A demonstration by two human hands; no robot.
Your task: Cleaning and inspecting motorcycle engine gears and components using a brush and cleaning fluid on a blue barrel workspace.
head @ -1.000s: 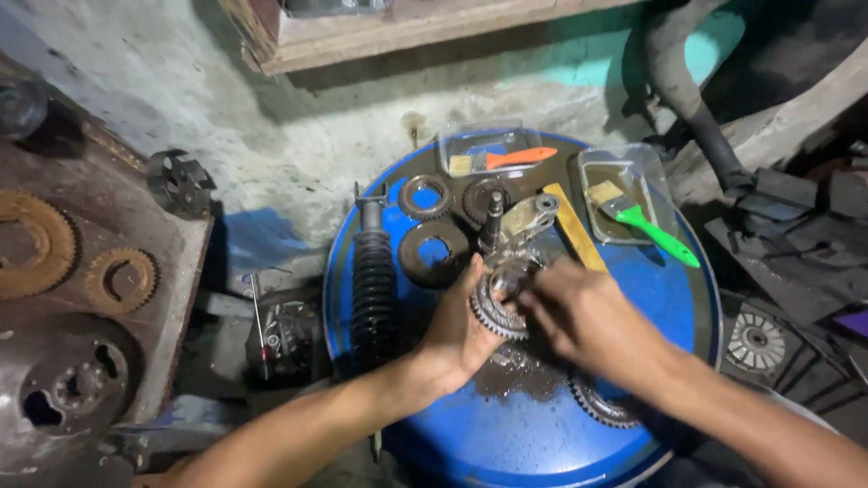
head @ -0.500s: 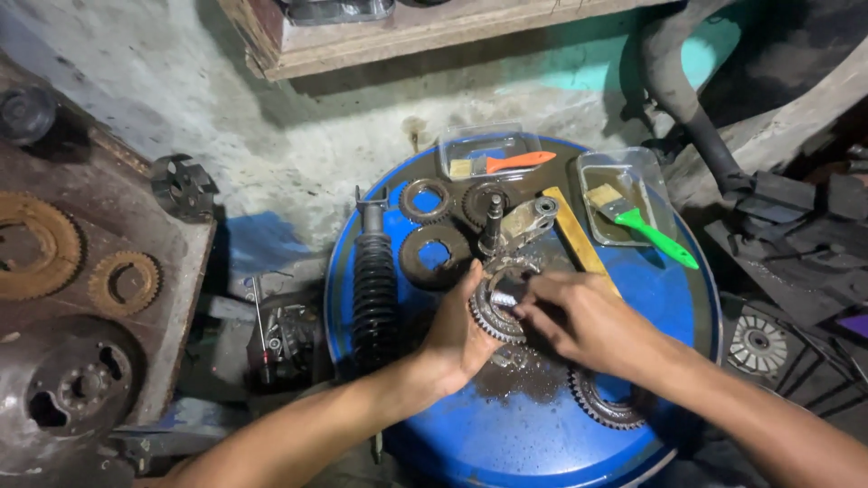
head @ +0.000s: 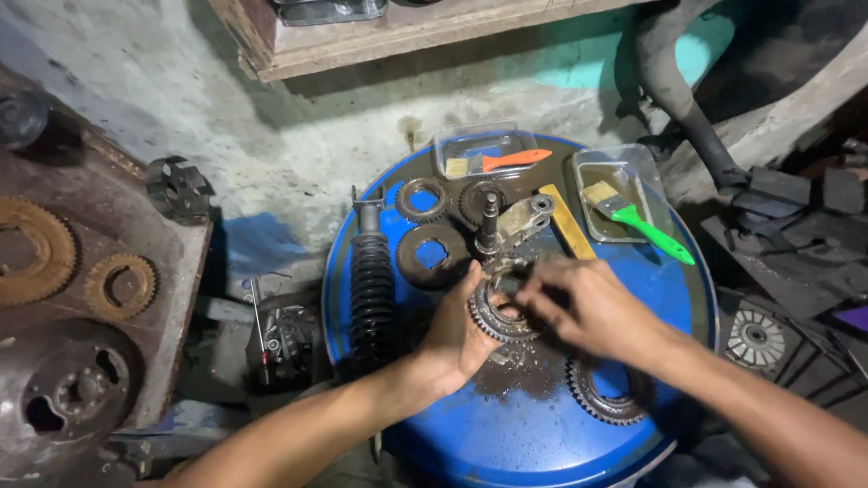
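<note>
On the blue drum lid, nearest me, a loose toothed ring lies at five o'clock. At the centre the left hand cups a greasy gear cluster, its grip closed round the toothed rim. The right hand comes in from three o'clock, fingertips pinched on the cluster's top. Further back, a black shock absorber lies at nine o'clock, and a green-handled brush in a tray at one.

Our right hand has slid further over the toothed gear, its fingers now covering the top; our left hand cups lower.
</note>
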